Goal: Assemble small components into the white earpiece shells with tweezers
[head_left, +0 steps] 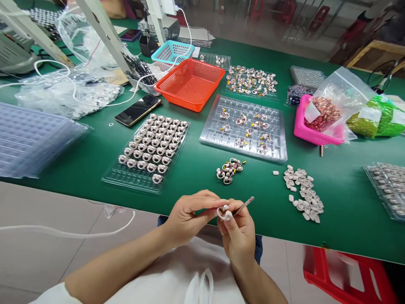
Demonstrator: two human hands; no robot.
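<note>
While a big green table [341,177] fills most of the view, a tall stack of clear trays [34,135] sits at its left side. A gray tray [210,131] lies near the middle with small white and yellow bits in some of its spots. Next comes a thin clear tray [126,179] to the left, with rows of shiny round parts [151,147] and one part by itself at the near end. A red basket [186,89] stands behind these two trays, and a pink basket [311,134] on the right holds a bag of brown-red bits [324,114]. Close to the near edge of the table, the left hand [191,216] and the right hand [238,232] meet. To the right lies a loose heap of pale caps [303,192]. A black phone [138,110] rests just in front of the red basket's left side. A little pile of parts with yellow tips [230,169] lies past the hands. The right fingers grip a thin stick [245,204] that points up and out. Smallest is a white curly part [225,215], pinched by the fingertips of both hands, right between them.
</note>
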